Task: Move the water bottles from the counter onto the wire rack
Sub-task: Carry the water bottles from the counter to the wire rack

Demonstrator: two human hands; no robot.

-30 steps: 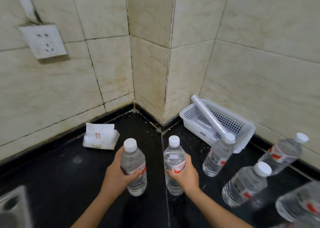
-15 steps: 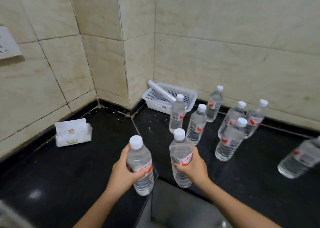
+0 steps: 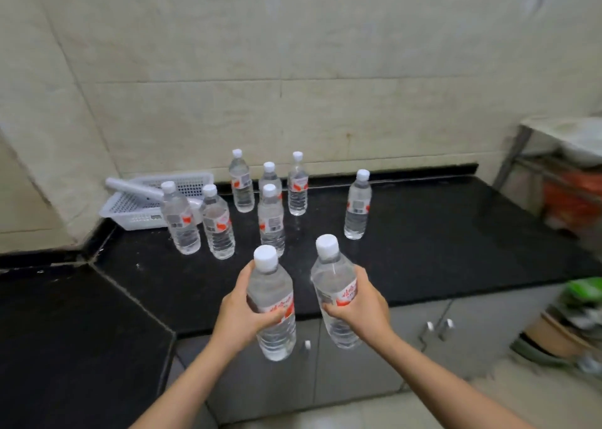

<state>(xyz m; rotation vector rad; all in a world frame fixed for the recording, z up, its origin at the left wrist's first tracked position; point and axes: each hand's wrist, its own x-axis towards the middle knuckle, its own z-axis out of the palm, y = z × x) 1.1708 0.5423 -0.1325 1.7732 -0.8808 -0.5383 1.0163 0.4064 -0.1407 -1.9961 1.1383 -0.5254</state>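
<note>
Left grip clasps the left bottle, right grip the right bottle, both off the desk's front edge, standing bottles behind.

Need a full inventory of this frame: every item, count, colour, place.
wall: beige tiles, at the back
counter: one, black, along the wall
standing water bottles: seven, clear with white caps, upright on the counter
held water bottles: two, clear with white caps, one per hand, before the counter edge
basket: one, white, back left of counter
roll: one, white, slanted across the basket
cabinet doors: several, grey, under the counter
metal rack: one, grey, far right, blurred
left hand: grip round one held bottle
right hand: grip round the other
</note>
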